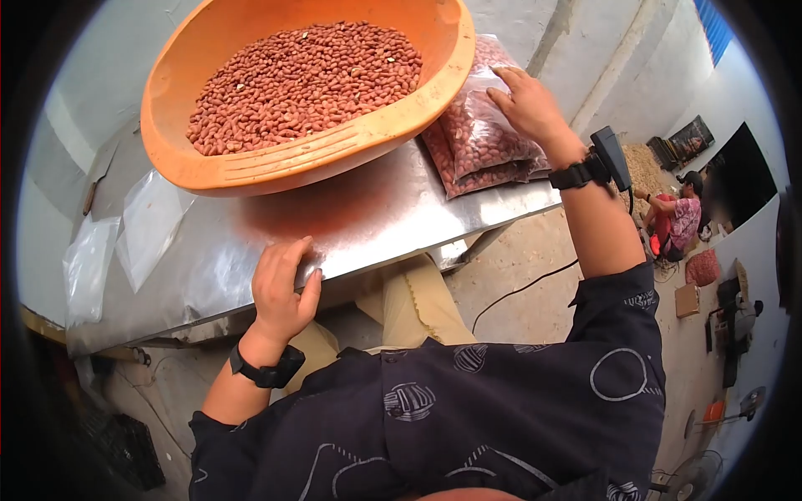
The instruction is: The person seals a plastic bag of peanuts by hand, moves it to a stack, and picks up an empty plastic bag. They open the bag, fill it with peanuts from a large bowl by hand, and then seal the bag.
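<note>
My right hand (530, 107) rests against the upper part of a stack of clear plastic bags of peanuts (489, 138), its fingers extended and apart. Beside the stack stands a large orange basin (368, 138) holding many loose reddish peanuts (309, 83). Near the front edge of the metal table (368, 238), my left hand (284, 280) is empty, thumb and fingers apart and slightly bent. The undersides of both hands are hidden.
Flat clear plastic bags (150, 225) lie at the table's left, with a knife-like tool (93, 194) behind them. A cable (522, 288) runs over the floor. At right, another person (681, 219) sits low beside a heap of peanuts (642, 171) and a cardboard box (687, 301).
</note>
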Motion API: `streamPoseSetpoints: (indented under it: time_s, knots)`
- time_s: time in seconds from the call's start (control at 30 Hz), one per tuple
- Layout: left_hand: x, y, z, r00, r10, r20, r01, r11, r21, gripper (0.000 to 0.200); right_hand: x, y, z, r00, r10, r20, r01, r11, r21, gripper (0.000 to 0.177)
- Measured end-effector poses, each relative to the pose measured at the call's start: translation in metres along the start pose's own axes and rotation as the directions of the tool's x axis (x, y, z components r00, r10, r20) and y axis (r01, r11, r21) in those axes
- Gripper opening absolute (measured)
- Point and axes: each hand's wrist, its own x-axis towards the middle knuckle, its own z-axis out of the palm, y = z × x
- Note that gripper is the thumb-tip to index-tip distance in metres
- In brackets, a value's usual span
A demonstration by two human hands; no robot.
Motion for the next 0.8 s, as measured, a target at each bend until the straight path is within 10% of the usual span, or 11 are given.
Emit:
streamPoseSetpoints:
  time_s: [0.27,0.43,0.63,0.8]
  knots:
    - [0.000,0.000,0.000,1.000,-0.002,-0.002,0.002,1.000,0.003,0.045,0.004,0.013,0.043,0.935,-0.172,0.310,0.070,0.947,0.314,0.077]
    - [-0.002,-0.002,0.003,1.000,0.011,0.007,-0.011,1.000,0.018,0.045,0.007,0.006,0.035,0.912,0.009,0.409,-0.149,0.938,0.312,0.078]
    - [-0.002,-0.001,0.004,1.000,0.006,0.009,-0.006,1.000,0.011,0.044,0.003,-0.005,0.028,0.958,0.074,0.278,-0.122,0.980,0.158,0.058]
    - [-0.002,-0.002,-0.001,1.000,-0.011,-0.013,0.011,0.999,-0.032,0.041,-0.018,-0.044,-0.004,0.890,-0.044,-0.454,0.253,0.876,0.412,0.019]
